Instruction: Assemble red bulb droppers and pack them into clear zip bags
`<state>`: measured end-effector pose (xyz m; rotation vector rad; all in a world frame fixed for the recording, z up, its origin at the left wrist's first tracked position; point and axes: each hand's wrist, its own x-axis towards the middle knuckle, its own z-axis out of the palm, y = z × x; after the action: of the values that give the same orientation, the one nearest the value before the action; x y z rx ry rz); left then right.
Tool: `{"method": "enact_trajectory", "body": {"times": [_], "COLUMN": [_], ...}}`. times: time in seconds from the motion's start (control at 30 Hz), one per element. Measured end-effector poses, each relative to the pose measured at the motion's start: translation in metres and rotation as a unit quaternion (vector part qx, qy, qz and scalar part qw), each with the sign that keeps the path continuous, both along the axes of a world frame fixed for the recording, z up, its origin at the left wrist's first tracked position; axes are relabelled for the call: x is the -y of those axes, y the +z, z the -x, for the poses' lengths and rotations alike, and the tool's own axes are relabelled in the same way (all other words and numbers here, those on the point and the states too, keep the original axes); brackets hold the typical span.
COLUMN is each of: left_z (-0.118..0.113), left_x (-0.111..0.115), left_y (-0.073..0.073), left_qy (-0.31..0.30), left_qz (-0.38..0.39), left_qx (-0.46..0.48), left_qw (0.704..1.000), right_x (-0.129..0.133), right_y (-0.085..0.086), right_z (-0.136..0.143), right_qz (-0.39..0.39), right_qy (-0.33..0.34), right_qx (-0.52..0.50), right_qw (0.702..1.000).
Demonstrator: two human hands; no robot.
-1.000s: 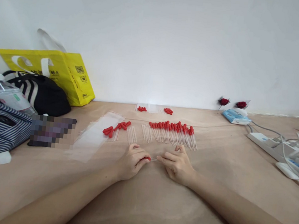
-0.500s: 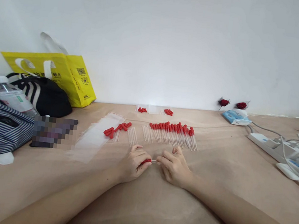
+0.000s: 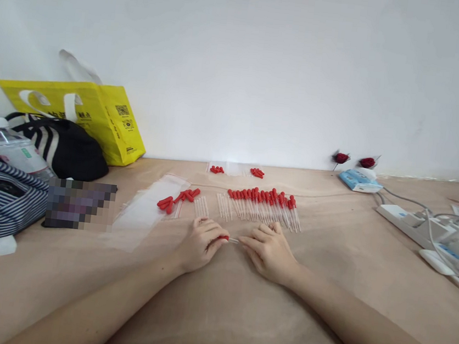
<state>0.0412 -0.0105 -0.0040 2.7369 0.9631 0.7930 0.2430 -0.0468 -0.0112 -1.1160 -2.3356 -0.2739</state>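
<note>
My left hand [image 3: 203, 244] is closed around a red rubber bulb [image 3: 224, 237], whose tip shows past the fingers. From the bulb a thin clear glass tube [image 3: 233, 241] points right, and my right hand [image 3: 268, 252] pinches its far end. Just beyond my hands lies a row of droppers with red bulbs [image 3: 265, 202] on clear tubes. Left of that row are bare glass tubes [image 3: 201, 207] in two small groups. Loose red bulbs [image 3: 165, 204] are heaped farther left, partly over a clear plastic bag [image 3: 144, 209].
Small clear bags with red bulbs [image 3: 257, 172] lie by the wall. At left are a yellow bag [image 3: 113, 120], a black bag [image 3: 78, 149], a bottle [image 3: 20, 151] and a striped pouch [image 3: 3, 196]. To the right are a tissue pack [image 3: 359, 181] and a power strip [image 3: 409, 225] with cables.
Both hands have shifted slightly up and away with the bulb and tube. My right-hand fingers sit nearer the tube's end. The whole view has moved slightly.
</note>
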Motion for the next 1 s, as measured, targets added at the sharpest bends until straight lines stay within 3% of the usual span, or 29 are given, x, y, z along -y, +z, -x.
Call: {"method": "enact_trajectory", "body": {"times": [0.1, 0.2, 0.33, 0.5, 0.6, 0.77, 1.0], "left_z": [0.002, 0.012, 0.038, 0.072, 0.082, 0.081, 0.073], "left_x": [-0.004, -0.017, -0.047, -0.074, -0.087, -0.108, -0.124], "left_y": [0.002, 0.006, 0.013, 0.014, 0.011, 0.009, 0.01], "left_qy": [0.052, 0.172, 0.332, 0.428, 0.418, 0.333, 0.241], "left_qz": [-0.044, -0.081, -0.037, 0.017, 0.043, 0.053, 0.037], "left_qx": [0.008, 0.015, -0.022, -0.106, -0.12, -0.133, -0.136], "left_qw": [0.998, 0.982, 0.942, 0.898, 0.9, 0.932, 0.96], "right_x": [-0.003, -0.016, -0.046, -0.077, -0.087, -0.09, -0.075], "right_y": [-0.001, -0.001, 0.0, 0.0, 0.0, -0.001, -0.004], "right_z": [-0.001, 0.0, 0.007, 0.022, 0.03, 0.034, 0.027], "right_qz": [0.037, 0.076, 0.093, 0.098, 0.095, 0.088, 0.056], "right_qy": [-0.024, -0.1, -0.218, -0.289, -0.304, -0.315, -0.265], "right_qx": [-0.036, -0.129, -0.202, -0.178, -0.148, -0.107, -0.098], "right_qw": [0.998, 0.984, 0.95, 0.935, 0.936, 0.939, 0.958]}}
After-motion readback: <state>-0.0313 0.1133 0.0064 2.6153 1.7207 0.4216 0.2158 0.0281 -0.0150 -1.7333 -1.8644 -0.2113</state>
